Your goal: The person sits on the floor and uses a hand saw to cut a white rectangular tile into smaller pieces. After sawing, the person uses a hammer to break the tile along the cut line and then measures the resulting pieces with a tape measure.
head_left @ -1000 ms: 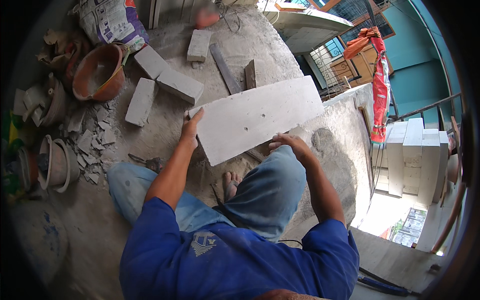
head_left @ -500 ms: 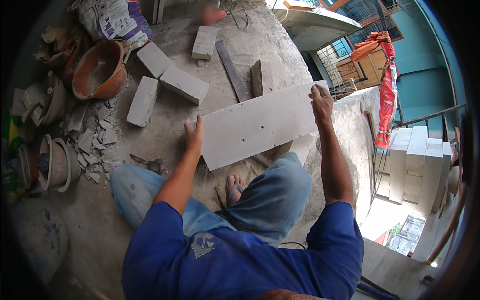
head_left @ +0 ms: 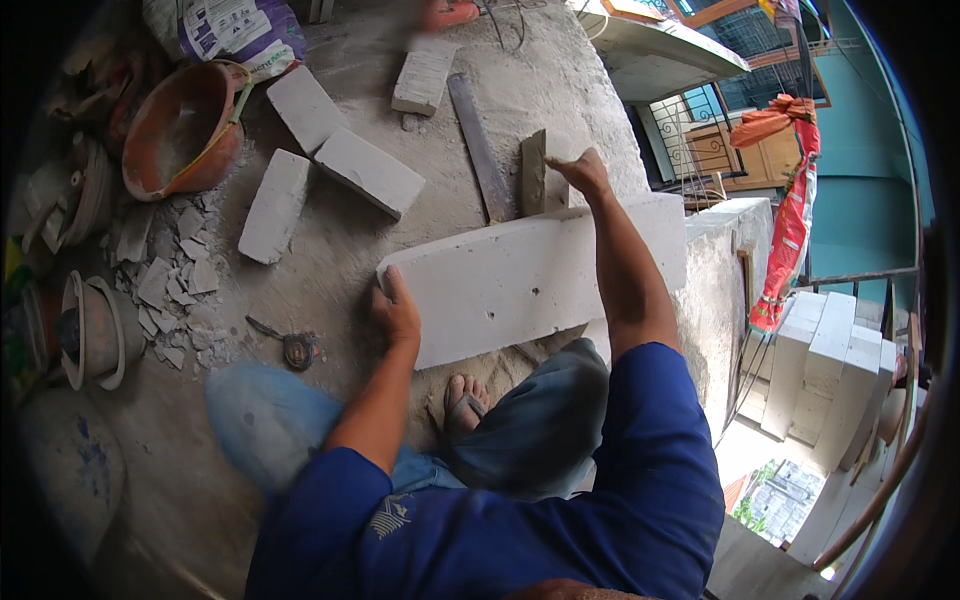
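Note:
A long, pale lightweight concrete block (head_left: 490, 285) with two small holes lies tilted across in front of me. My left hand (head_left: 397, 308) grips its left end, thumb on the upper face. My right hand (head_left: 583, 172) is off the block, beyond its far edge. One of its digits stretches left to the edge of a short brownish upright piece (head_left: 533, 172); whether they touch I cannot tell. Left of that piece a long flat metal strip (head_left: 480, 150) lies on the floor.
Cut blocks (head_left: 370, 172) lie ahead left, near an orange-brown basin (head_left: 185, 130) and a sack (head_left: 245, 38). Broken chips (head_left: 178, 280) are heaped at left, beside a dark tool (head_left: 298, 348). At right runs a rough ledge (head_left: 725, 235); stacked blocks (head_left: 815, 365) stand beyond it.
My right hand has let go of the block's right end and moved left toward the upright piece. My left hand stays on the block, which has tipped and sits lower.

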A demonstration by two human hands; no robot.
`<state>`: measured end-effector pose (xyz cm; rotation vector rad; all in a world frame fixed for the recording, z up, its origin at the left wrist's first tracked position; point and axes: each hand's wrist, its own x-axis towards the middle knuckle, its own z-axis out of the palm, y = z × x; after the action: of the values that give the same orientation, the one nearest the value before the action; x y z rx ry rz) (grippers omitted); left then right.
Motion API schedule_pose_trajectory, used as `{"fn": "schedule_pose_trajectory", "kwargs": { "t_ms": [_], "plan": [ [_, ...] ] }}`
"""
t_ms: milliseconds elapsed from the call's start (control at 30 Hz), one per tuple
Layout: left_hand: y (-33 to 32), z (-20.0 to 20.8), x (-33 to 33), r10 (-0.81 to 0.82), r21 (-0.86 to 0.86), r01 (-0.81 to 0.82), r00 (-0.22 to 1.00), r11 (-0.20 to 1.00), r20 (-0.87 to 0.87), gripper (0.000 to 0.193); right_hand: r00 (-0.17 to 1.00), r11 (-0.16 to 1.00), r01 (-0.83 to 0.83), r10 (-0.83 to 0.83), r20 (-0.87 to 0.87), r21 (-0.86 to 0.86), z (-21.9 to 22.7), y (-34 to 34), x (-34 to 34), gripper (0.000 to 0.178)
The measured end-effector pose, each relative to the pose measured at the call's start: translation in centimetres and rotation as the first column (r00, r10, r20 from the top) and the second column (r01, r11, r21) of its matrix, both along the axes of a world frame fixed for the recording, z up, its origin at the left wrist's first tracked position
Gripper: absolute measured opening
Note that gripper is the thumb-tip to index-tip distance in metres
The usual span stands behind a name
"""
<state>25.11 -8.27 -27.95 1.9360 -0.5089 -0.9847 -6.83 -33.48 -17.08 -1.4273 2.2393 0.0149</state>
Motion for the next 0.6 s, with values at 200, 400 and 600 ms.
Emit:
{"fn": "schedule_pose_trajectory", "kwargs": {
  "t_ms": [200,400,600],
  "plan": [
    [-0.8,-2.0,0.5,0.057,0.028,-0.057,0.998,0.998,0.001,0.066,0.999,0.999,0.037,-0.037,0.009,-0.004,-5.8,-1.4,0.7,0.098],
    [-1.5,-1.2,0.3,-0.021,0.094,0.008,0.989,0.996,0.145,0.066,0.998,0.989,0.046,-0.04,-0.051,0.144,-4.4,-1.6,0.8,0.087],
    [-1.6,-1.1,0.5,-0.048,0.106,0.032,0.986,0.994,0.157,0.066,0.985,0.985,-0.169,0.166,-0.049,-0.043,-3.1,0.4,3.7,0.082]
  ]
}}
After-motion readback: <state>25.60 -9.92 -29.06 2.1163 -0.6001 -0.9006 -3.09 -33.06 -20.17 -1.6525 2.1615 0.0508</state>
